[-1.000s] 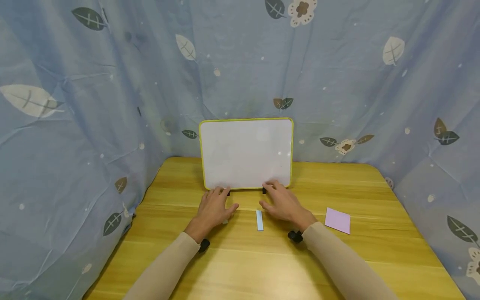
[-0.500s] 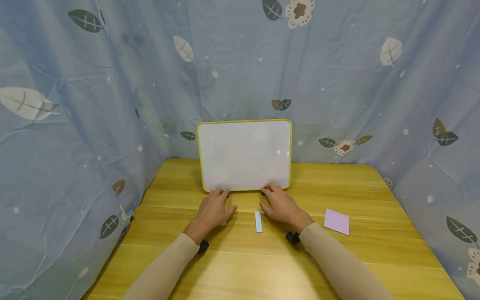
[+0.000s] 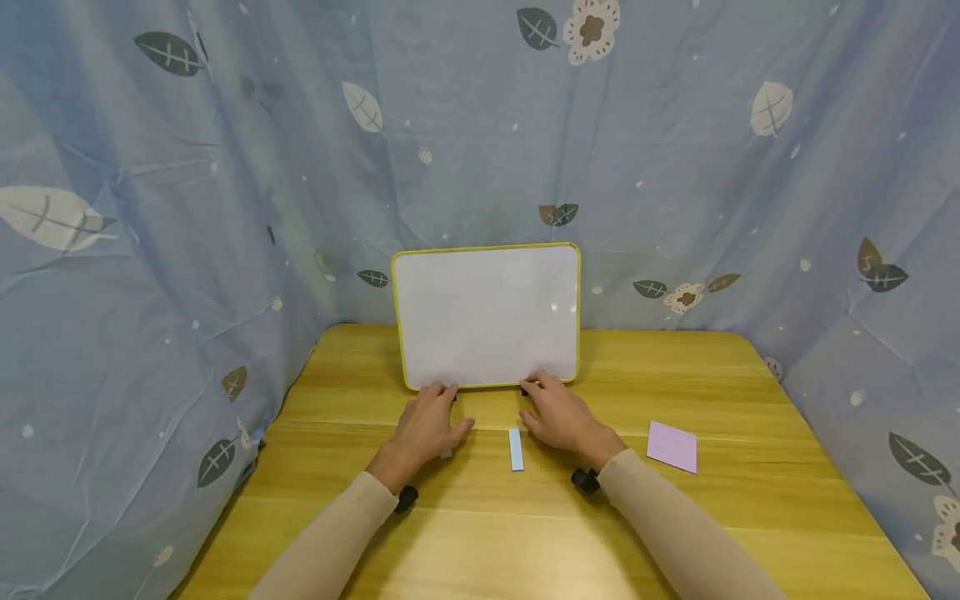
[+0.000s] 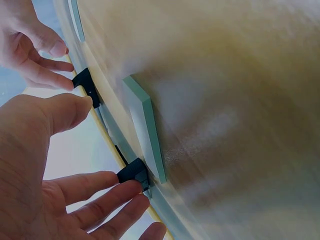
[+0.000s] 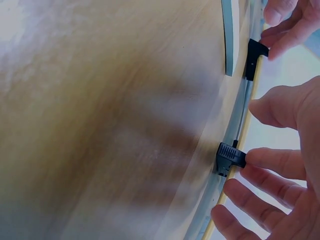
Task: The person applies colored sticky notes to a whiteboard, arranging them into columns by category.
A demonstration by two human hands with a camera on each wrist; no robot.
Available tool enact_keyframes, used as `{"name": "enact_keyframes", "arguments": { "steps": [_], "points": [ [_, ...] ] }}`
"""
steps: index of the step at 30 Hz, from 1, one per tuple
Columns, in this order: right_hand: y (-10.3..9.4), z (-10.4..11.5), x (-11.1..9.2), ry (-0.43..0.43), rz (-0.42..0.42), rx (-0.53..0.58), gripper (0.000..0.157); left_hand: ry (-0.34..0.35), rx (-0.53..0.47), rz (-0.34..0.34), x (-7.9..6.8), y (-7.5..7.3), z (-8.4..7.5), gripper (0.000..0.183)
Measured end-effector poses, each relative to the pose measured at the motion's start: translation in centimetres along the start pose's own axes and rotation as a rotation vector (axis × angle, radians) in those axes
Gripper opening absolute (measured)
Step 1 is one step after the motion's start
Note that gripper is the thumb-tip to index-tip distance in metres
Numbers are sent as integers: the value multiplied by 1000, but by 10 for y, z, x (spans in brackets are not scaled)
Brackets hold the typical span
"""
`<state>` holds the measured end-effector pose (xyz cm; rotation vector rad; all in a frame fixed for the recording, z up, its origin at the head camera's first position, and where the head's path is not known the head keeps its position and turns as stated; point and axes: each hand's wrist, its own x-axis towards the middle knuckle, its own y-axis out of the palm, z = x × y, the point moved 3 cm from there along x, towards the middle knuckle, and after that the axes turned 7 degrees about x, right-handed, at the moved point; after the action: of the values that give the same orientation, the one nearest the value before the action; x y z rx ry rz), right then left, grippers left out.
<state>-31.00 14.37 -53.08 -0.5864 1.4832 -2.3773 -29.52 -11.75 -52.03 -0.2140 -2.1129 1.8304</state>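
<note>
A whiteboard (image 3: pixel 487 317) with a yellow frame stands upright at the back of the table. Along its lower edge sit two black clip-like feet, one (image 4: pixel 134 172) by my left fingers and one (image 5: pixel 231 159) by my right. My left hand (image 3: pixel 423 429) touches the left foot with its fingertips, thumb held apart. The right hand (image 3: pixel 562 421) rests its fingertips against the other foot in the same way, with fingers extended. Between the hands a light blue strip (image 3: pixel 516 450) lies on the table. A second strip (image 4: pixel 145 127), pale with green edges, is mostly hidden beneath my left hand in the head view.
A flat pink-purple square (image 3: pixel 672 447) lies on the wooden table (image 3: pixel 480 533) to the right of my right hand. Blue curtain (image 3: pixel 480 167) with leaf and flower prints surrounds the back and sides. A black wrist device (image 3: pixel 585 481) shows under the right wrist.
The head view has shifted slightly, so the scene sits a little lower and to the left. Both hands stay at the board's lower edge, and the strips and square lie where they were.
</note>
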Motion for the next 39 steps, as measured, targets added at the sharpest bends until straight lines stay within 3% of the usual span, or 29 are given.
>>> {"name": "enact_keyframes", "arguments": {
  "steps": [9, 32, 39],
  "points": [
    [-4, 0, -7, -2, -17, 2, 55, 15, 4, 19, 1, 1, -3, 75],
    [-18, -21, -40, 33, -59, 13, 52, 96, -59, 49, 2, 3, -32, 75],
    [-24, -29, -46, 30, -77, 7, 51, 132, -23, 48, 6, 4, -41, 76]
  ]
}}
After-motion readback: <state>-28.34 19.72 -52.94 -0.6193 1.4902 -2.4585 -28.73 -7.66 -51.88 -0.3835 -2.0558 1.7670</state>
